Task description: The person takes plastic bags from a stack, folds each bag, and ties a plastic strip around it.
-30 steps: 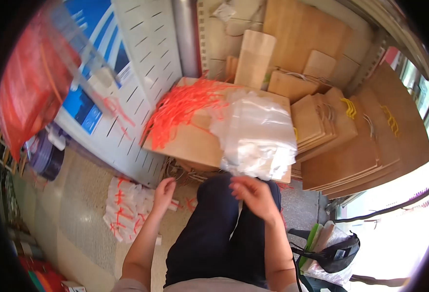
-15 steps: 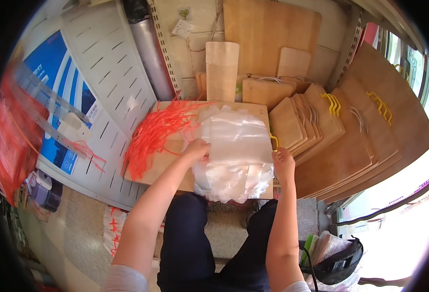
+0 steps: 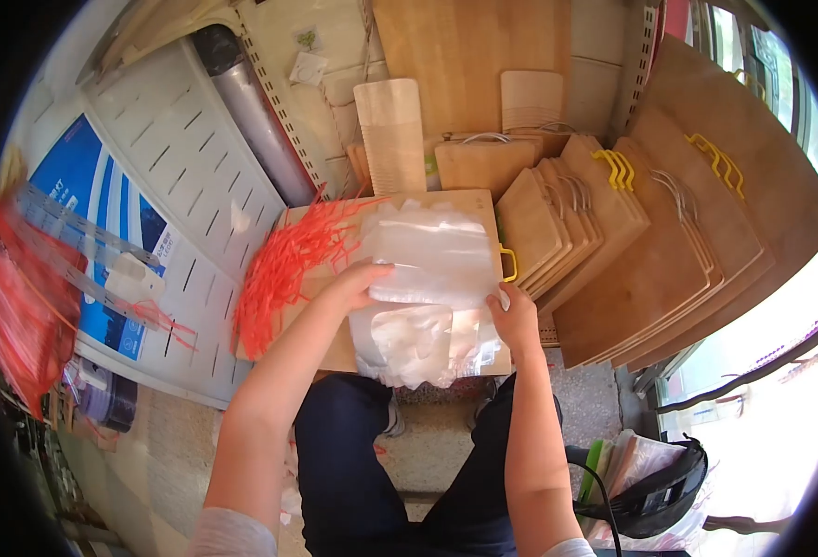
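A stack of clear plastic bags [image 3: 432, 255] lies in front of me. My left hand [image 3: 363, 283] grips its left edge, fingers closed, with the thumb on top. At the lower right corner my right hand [image 3: 515, 316] pinches the plastic between thumb and fingers. Below them, nearer my knees, more crumpled clear bags [image 3: 414, 342] spread over the front edge of a wooden board [image 3: 469, 199]. A yellow handle [image 3: 509, 265] shows just beyond my right hand. Left of the bags is a loose bundle of red plastic strips [image 3: 284, 269].
Wooden cutting boards [image 3: 650, 251] with wire and yellow handles lean on the right. A washboard [image 3: 390, 135] stands at the back. White slotted shelf panels [image 3: 186, 158] close off the left, near a hanging red bag [image 3: 33, 297]. A black bag [image 3: 655, 492] lies lower right.
The view has shifted slightly. Both hands keep hold of the upper bags, whose front edge now looks straighter and stands more apart from the crumpled bags below.
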The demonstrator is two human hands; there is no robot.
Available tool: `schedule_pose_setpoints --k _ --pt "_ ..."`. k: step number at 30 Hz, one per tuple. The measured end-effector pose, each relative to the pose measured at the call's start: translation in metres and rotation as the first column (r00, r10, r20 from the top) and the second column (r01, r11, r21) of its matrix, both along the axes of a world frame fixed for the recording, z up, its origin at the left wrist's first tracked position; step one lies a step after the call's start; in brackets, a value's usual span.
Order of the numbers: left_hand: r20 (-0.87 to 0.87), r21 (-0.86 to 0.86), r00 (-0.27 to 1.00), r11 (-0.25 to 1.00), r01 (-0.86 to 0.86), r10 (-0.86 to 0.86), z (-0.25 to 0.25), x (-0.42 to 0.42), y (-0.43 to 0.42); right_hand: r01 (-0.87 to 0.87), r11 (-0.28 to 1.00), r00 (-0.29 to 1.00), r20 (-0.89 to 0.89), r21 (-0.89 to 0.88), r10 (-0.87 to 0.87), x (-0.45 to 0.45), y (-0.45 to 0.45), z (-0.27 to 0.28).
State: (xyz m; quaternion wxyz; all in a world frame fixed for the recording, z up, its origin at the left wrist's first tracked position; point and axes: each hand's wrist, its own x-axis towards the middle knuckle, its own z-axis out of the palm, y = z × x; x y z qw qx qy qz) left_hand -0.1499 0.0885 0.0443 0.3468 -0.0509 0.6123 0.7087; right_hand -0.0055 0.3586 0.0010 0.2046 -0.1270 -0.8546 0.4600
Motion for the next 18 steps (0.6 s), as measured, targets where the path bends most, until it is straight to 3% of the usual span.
schedule_pose_setpoints --k 1,4,7,9,13,16,18 --pt "-0.069 0.022 0.998 1.000 0.010 -0.009 -0.001 -0.003 -0.003 0.034 0.999 0.999 -0.008 0.042 -0.033 0.001 0.000 0.000" --pt "-0.306 -0.186 0.949 0.982 0.019 -0.076 0.045 0.000 -0.004 0.108 0.989 0.992 -0.070 0.104 -0.101 0.001 -0.002 0.006" --pt "-0.417 -0.416 0.824 0.886 0.203 -0.384 0.117 0.008 -0.010 0.118 0.990 0.979 -0.174 0.082 -0.102 0.001 -0.005 0.017" --pt "-0.481 -0.619 0.599 0.732 0.284 -0.640 0.168 0.020 -0.013 0.079 0.995 0.962 -0.267 0.055 -0.062 0.000 -0.008 0.027" --pt "-0.303 -0.953 0.093 0.304 0.001 -0.948 0.260 0.064 -0.018 -0.107 0.993 0.896 -0.438 -0.046 0.076 0.003 -0.025 0.065" --pt "-0.182 -0.965 0.130 0.152 -0.212 -0.975 0.301 0.110 -0.017 -0.168 0.984 0.837 -0.535 -0.055 0.113 0.015 -0.046 0.097" --pt "-0.168 -0.942 0.086 0.135 -0.306 -0.982 0.315 0.132 -0.018 -0.253 0.967 0.808 -0.558 -0.037 0.190 0.023 -0.057 0.111"
